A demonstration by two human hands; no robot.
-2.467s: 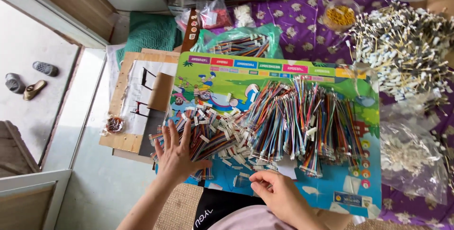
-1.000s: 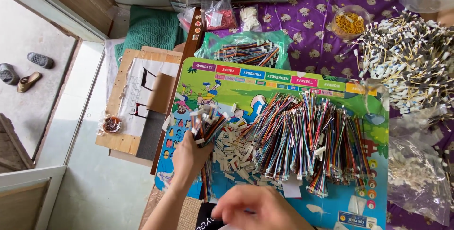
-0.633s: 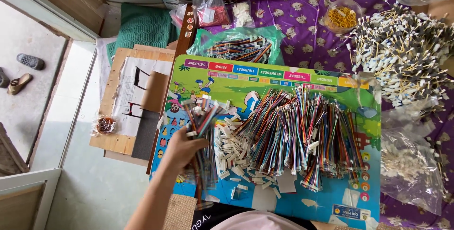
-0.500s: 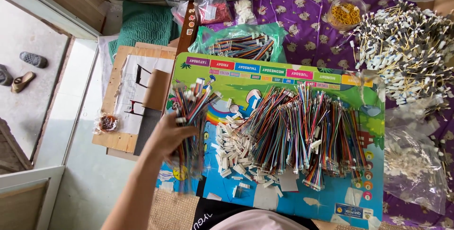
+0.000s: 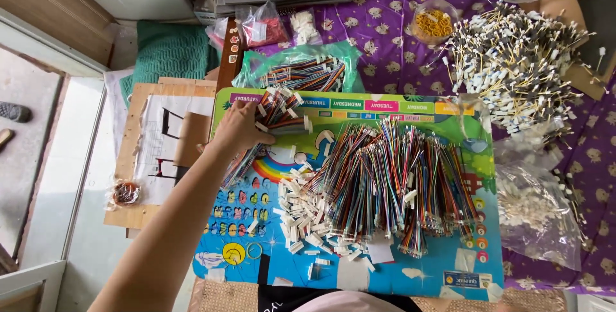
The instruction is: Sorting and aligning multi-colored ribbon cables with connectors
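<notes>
My left hand (image 5: 236, 133) is clamped around a bundle of multicoloured wires (image 5: 277, 112) with white connectors, up at the far left corner of the colourful board (image 5: 256, 254). Just right, the big pile of wire harnesses (image 5: 391, 183) lies spread across the board. Beyond, a green bag of wires (image 5: 301, 73). My right hand is out of view.

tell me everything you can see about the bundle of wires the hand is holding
The bundle of wires is a handful of thin, multicoloured leads ending in small white plastic connectors, which fan out up and to the right. The left hand grips it around the middle, above the far left corner of the colourful board. Loose tails trail down-left under the hand.
</notes>
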